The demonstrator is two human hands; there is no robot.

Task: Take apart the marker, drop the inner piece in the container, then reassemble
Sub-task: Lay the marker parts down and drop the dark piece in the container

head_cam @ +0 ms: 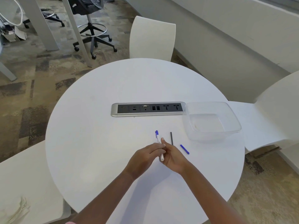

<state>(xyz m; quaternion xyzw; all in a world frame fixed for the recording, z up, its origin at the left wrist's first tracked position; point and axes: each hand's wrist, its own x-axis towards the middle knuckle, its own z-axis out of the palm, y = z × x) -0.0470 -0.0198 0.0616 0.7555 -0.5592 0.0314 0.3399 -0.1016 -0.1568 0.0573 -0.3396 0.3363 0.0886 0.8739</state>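
Over the middle of the round white table both hands meet around a white marker body with a blue tip end pointing away from me. My left hand grips the barrel from the left, fingers curled over it. My right hand holds it from the right, thumb up along the barrel. A thin dark inner rod lies on the table just right of the hands. A small blue piece lies further right. The clear plastic container stands at the table's right edge, with nothing in it.
A silver and black socket panel is set into the table beyond the hands, its right end touching the container. White chairs stand at the far side, the right and the near left.
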